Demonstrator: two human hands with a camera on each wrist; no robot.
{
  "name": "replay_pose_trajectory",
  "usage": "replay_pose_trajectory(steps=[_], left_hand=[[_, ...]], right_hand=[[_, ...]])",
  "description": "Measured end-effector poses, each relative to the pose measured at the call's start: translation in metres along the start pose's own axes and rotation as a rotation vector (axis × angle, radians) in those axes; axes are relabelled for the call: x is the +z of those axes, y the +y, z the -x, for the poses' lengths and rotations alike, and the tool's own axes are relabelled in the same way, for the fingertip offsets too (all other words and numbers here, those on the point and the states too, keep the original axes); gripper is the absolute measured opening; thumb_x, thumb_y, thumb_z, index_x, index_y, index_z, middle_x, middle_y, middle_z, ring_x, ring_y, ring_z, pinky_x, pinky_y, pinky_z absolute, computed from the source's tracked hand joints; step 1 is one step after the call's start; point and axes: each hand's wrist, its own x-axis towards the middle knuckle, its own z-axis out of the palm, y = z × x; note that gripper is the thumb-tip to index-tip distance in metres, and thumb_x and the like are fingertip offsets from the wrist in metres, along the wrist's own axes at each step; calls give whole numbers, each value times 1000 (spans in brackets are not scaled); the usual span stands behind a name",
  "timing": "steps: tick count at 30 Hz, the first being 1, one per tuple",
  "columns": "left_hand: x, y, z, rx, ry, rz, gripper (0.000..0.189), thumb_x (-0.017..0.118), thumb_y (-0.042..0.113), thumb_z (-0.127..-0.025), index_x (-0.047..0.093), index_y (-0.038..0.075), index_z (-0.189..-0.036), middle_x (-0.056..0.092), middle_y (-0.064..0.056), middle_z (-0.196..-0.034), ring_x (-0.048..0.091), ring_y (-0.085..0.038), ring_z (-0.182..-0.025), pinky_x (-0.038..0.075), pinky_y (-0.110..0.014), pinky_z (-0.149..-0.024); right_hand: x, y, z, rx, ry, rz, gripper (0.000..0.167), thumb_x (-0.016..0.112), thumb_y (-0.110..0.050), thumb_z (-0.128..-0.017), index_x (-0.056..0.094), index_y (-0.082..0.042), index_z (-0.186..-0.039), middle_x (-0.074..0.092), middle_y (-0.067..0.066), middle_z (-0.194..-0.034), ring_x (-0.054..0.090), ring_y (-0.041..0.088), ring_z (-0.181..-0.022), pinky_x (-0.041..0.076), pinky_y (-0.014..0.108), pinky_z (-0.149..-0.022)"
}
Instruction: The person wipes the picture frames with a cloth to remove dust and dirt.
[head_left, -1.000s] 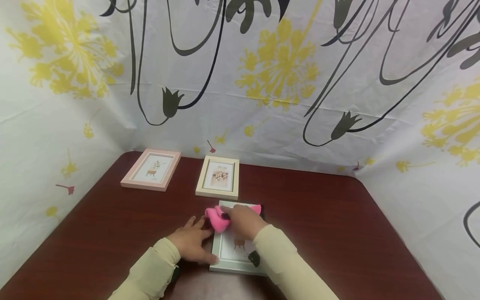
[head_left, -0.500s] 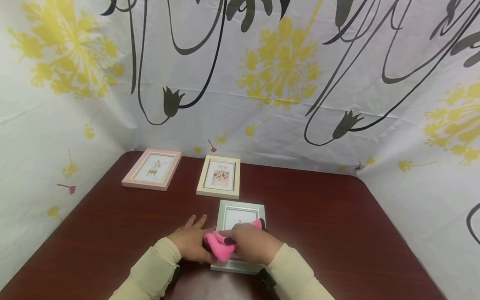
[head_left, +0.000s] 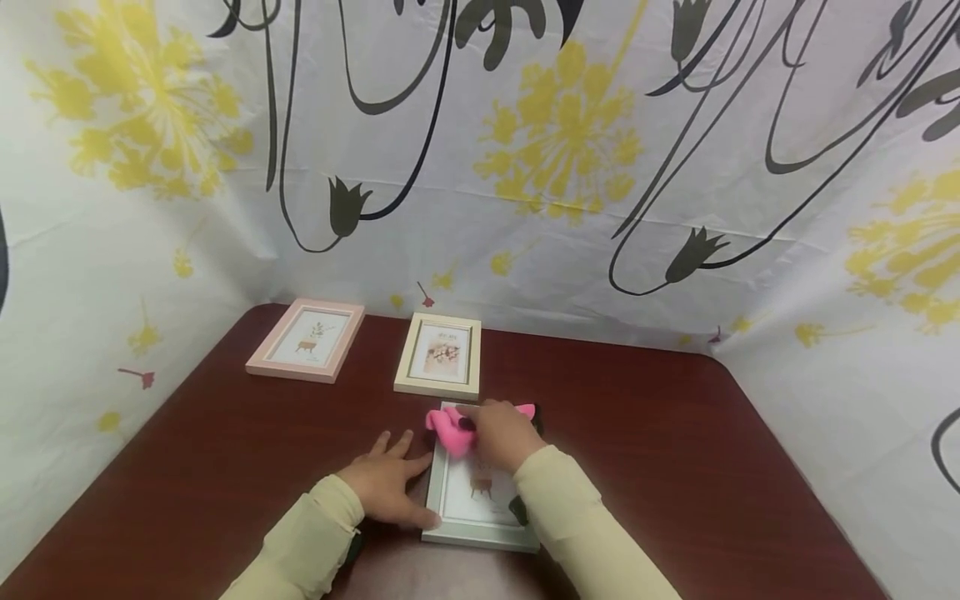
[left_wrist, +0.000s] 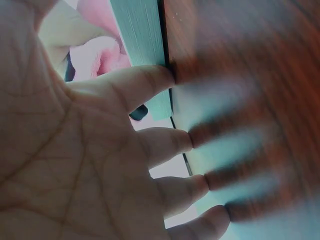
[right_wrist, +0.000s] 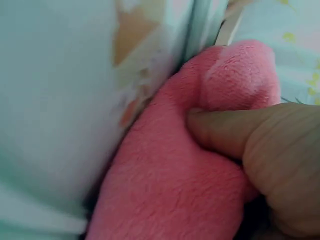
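Observation:
A light green-grey picture frame point(head_left: 480, 534) lies flat on the dark red table, a small plant print under its pane. My right hand point(head_left: 504, 433) grips a bunched pink cloth point(head_left: 452, 435) against the upper part of that frame. In the right wrist view the thumb presses into the fluffy pink cloth point(right_wrist: 170, 165), which touches the pane. With fingers spread, my left hand point(head_left: 386, 487) rests at the frame's left side, its thumb on the lower left corner. The left wrist view shows the palm and the frame's edge point(left_wrist: 142, 45) close by the fingers.
Behind lie a pink picture frame point(head_left: 340, 350) at the back left and a cream picture frame point(head_left: 474, 358) at the back middle. White fabric with yellow and dark flower patterns point(head_left: 420, 250) walls in the table point(head_left: 637, 425) at the back and sides.
My right hand slid the pink cloth down the frame toward me, then back up to its top part. My left hand stayed at the left edge.

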Motion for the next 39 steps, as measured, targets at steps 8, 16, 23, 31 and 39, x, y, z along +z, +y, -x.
replay_pose_trajectory(steps=[8, 16, 23, 31, 39], left_hand=[[4, 2, -1, 0, -1, 23, 91, 80, 60, -68, 56, 14, -143, 27, -22, -159, 14, -51, -145, 25, -68, -107], [5, 5, -1, 25, -1, 25, 95, 78, 61, -67, 52, 15, -146, 26, -22, -159, 16, -51, -144, 25, -68, -107], [0, 1, 0, 32, -3, 14, 95, 77, 63, -70, 51, 13, -147, 23, -23, -160, 14, -51, -145, 23, -71, -106], [-6, -5, -6, 52, -24, 43, 86, 73, 58, -80, 49, 8, -147, 26, -26, -157, 18, -55, -142, 27, -72, -103], [-5, -8, -15, 57, 74, 29, 81, 73, 55, -82, 53, 5, -143, 32, -28, -153, 31, -47, -134, 29, -68, -103]], right_hand=[[-3, 0, 22, -55, -77, -54, 61, 78, -3, -78, 65, -21, -135, 70, 7, -96, 60, 17, -79, 52, 34, -80], [-6, -2, 67, -291, -61, 28, 43, 76, -5, -82, 74, -24, -121, 69, 3, -94, 64, 17, -84, 53, 32, -79], [-8, 12, 60, -327, -1, -68, 56, 72, 5, -79, 69, -20, -129, 69, 3, -110, 64, 19, -102, 52, 35, -90], [-10, 59, 45, -55, 252, 3, 51, 74, -4, -86, 64, -15, -134, 59, 19, -133, 53, 39, -125, 41, 54, -104], [-3, 77, 48, 65, 40, -100, 64, 72, -15, -88, 50, -16, -148, 51, 20, -142, 49, 40, -129, 44, 55, -101]])
